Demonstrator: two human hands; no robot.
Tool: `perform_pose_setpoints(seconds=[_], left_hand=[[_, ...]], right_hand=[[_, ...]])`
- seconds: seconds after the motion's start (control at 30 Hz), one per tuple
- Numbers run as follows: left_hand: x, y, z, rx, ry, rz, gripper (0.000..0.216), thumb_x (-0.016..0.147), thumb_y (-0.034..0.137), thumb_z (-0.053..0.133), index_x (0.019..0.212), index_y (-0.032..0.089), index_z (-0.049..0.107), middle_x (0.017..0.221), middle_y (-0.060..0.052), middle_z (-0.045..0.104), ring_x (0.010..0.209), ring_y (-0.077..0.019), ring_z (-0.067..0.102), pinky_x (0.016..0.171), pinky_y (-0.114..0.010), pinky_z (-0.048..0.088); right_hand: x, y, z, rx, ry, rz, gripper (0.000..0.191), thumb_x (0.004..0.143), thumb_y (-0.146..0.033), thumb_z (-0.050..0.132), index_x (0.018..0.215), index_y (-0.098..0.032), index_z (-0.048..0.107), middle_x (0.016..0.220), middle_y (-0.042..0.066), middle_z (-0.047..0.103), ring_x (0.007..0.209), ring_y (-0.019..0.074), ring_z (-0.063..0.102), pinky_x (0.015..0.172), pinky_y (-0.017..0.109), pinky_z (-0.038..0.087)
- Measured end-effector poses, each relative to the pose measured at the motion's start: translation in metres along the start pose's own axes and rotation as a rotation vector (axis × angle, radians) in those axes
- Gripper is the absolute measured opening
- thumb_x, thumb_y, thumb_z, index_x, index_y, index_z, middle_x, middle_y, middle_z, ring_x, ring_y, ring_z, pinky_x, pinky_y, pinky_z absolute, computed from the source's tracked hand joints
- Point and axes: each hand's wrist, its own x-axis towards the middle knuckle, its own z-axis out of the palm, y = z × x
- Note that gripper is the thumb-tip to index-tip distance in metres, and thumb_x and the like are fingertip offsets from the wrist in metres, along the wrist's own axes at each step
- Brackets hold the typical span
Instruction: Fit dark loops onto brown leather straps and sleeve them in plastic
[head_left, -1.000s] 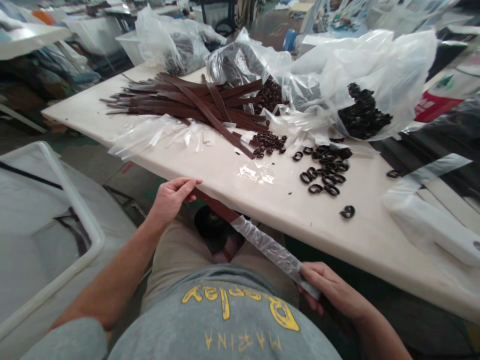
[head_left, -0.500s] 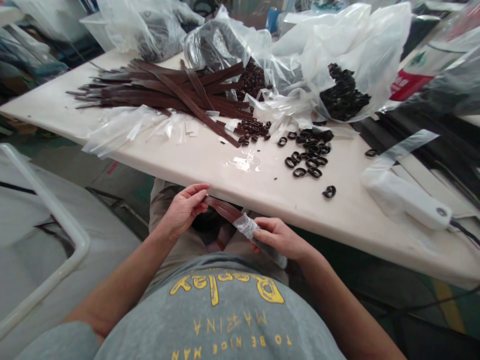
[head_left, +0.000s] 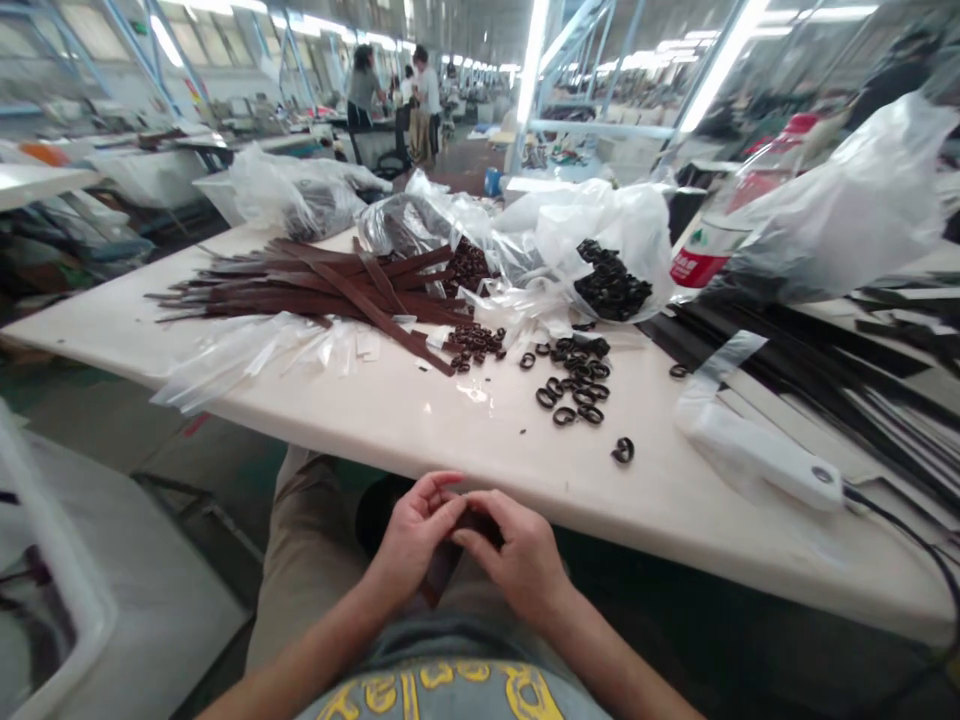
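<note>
Both hands meet over my lap, just off the table's near edge. My left hand [head_left: 415, 532] pinches a dark brown strap [head_left: 441, 572] between thumb and fingers. My right hand [head_left: 520, 548] closes on the same strap from the other side, its thumb and fingertips touching the left fingertips. Part of the strap hangs below the hands; the rest is hidden by the fingers. On the table [head_left: 360, 425] lie a pile of long brown straps [head_left: 315, 290], small brown loops [head_left: 474, 345] and loose black loops [head_left: 581, 385].
At the right lies a white handheld device [head_left: 765, 460] with a black cord [head_left: 900, 520]. Behind it are black straps [head_left: 810, 345] and a red-labelled bottle [head_left: 709, 250]. A clear bag [head_left: 637, 215] holds black loops. Plastic sleeves [head_left: 232, 350] lie left. People [head_left: 427, 95] stand far off.
My right hand has moved up and left to meet my left hand at the strap. The clear sleeve around the strap no longer shows. The head view has tilted up.
</note>
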Motion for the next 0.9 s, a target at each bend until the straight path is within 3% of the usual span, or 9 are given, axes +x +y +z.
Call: perform_pose_setpoints(seconds=[0.13, 0.37, 0.57, 0.67, 0.77, 0.9], left_hand=[[0.004, 0.0, -0.005, 0.015, -0.051, -0.003, 0.05, 0.067, 0.039, 0.083, 0.105, 0.015, 0.064, 0.066, 0.003, 0.062, 0.059, -0.0093, 0.058, 0.059, -0.02, 0.045], [0.006, 0.002, -0.009, 0.029, -0.056, -0.075, 0.048, 0.065, 0.035, 0.084, 0.105, 0.015, 0.066, 0.062, 0.003, 0.062, 0.057, -0.0082, 0.056, 0.06, -0.02, 0.045], [0.015, 0.028, -0.003, 0.171, -0.205, 0.001, 0.037, 0.071, 0.035, 0.08, 0.101, 0.016, 0.071, 0.065, 0.001, 0.065, 0.061, -0.0107, 0.06, 0.063, -0.022, 0.048], [0.044, 0.053, -0.002, 0.341, -0.172, 0.148, 0.027, 0.074, 0.036, 0.075, 0.092, 0.016, 0.073, 0.07, -0.002, 0.07, 0.067, -0.0139, 0.064, 0.068, -0.025, 0.05], [0.092, 0.078, 0.006, 0.539, -0.129, 0.364, 0.024, 0.077, 0.038, 0.071, 0.087, 0.016, 0.073, 0.075, -0.004, 0.071, 0.07, -0.0165, 0.065, 0.068, -0.026, 0.05], [0.16, 0.097, 0.037, 1.085, -0.095, 0.638, 0.018, 0.086, 0.029, 0.062, 0.093, 0.018, 0.075, 0.086, -0.005, 0.072, 0.076, -0.0164, 0.064, 0.072, -0.027, 0.048]], right_hand=[[0.0, 0.012, 0.003, -0.042, 0.1, -0.117, 0.016, 0.085, -0.02, 0.069, 0.1, -0.022, 0.071, 0.084, 0.002, 0.069, 0.076, 0.0173, 0.066, 0.07, 0.027, 0.05], [-0.003, 0.021, 0.003, -0.107, 0.125, -0.202, 0.008, 0.088, -0.022, 0.065, 0.094, -0.019, 0.069, 0.079, 0.004, 0.067, 0.072, 0.0179, 0.065, 0.064, 0.027, 0.047], [-0.002, 0.013, -0.014, -0.1, 0.151, -0.254, 0.008, 0.092, -0.02, 0.058, 0.087, -0.019, 0.065, 0.074, 0.001, 0.063, 0.066, 0.0145, 0.06, 0.061, 0.025, 0.042], [0.0, 0.014, -0.033, -0.124, 0.218, -0.231, 0.01, 0.093, -0.021, 0.056, 0.087, -0.02, 0.065, 0.072, 0.0, 0.06, 0.065, 0.0139, 0.058, 0.061, 0.025, 0.041], [0.002, 0.022, -0.051, -0.133, 0.295, -0.182, 0.013, 0.093, -0.023, 0.056, 0.083, -0.02, 0.063, 0.069, -0.001, 0.056, 0.062, 0.0132, 0.055, 0.06, 0.024, 0.04], [0.004, 0.037, -0.058, -0.126, 0.335, -0.069, 0.014, 0.092, -0.025, 0.057, 0.079, -0.021, 0.062, 0.068, -0.001, 0.057, 0.061, 0.0136, 0.054, 0.058, 0.025, 0.04]])
